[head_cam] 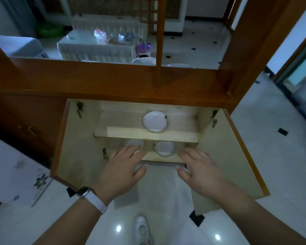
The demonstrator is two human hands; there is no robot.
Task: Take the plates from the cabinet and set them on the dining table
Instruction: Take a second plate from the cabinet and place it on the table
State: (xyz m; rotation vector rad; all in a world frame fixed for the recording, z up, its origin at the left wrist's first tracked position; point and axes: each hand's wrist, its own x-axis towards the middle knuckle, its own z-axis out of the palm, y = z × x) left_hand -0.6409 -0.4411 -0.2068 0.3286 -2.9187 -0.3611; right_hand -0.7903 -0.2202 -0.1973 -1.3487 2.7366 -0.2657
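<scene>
Plates are recorded in the open cabinet (pixel 72 138): upper plate (pixel 155 121) on the shelf (pixel 122 132), lower left plate (pixel 131 143) and lower right plate (pixel 164 148) beneath; judged light, stiff, glaze-slippery, breakable, best taken under the rim; left hand (pixel 121 167) and right hand (pixel 200 169) released, grasping nothing.

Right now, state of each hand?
Left hand: open, fingers over the left lower plate, gripping nothing.
Right hand: open, empty, by the lower shelf.
</scene>
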